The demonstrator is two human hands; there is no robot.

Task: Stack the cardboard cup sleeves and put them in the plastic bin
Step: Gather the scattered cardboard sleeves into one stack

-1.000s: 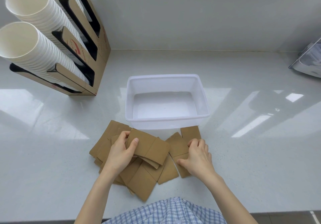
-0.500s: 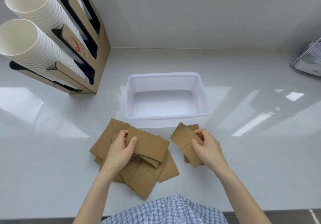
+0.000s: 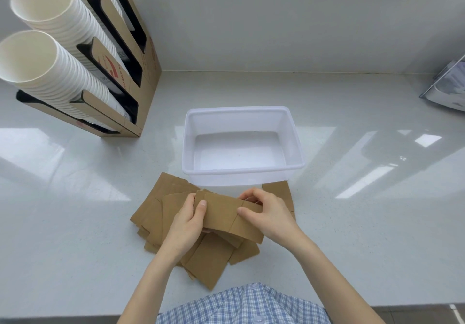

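Cardboard in hand: a small bundle of cup sleeves (image 3: 224, 214) is held just above the loose pile, at the centre of the frame, below the bin.
Left grip: the left hand (image 3: 186, 225) pinches the bundle's left end, thumb on top and fingers underneath.
Right grip: the right hand (image 3: 266, 213) pinches the bundle's right end, thumb on the near face and fingers curled over the far edge.
Loose pile: more flat sleeves (image 3: 161, 213) lie fanned and overlapping on the white worktop (image 3: 352, 235), mostly left of and below the hands; one separate sleeve (image 3: 278, 189) lies at lower centre-right, just in front of the bin.
Plastic bin: the translucent bin (image 3: 241, 171) stands at mid-frame with nothing in it, its near wall just beyond the hands.
Step in hand: I judge this to be the stacking stage, with the two hands squaring a few sleeves into one bundle; nothing is binned yet.
Next move calls for: lining up the bundle's edges, then gathering the fanned sleeves under or onto it, keeping a firm pinch so the slick, flat pieces do not slide apart.
Bystanders: a cardboard rack of white paper cups (image 3: 50, 54) fills the upper left, well apart from the work.
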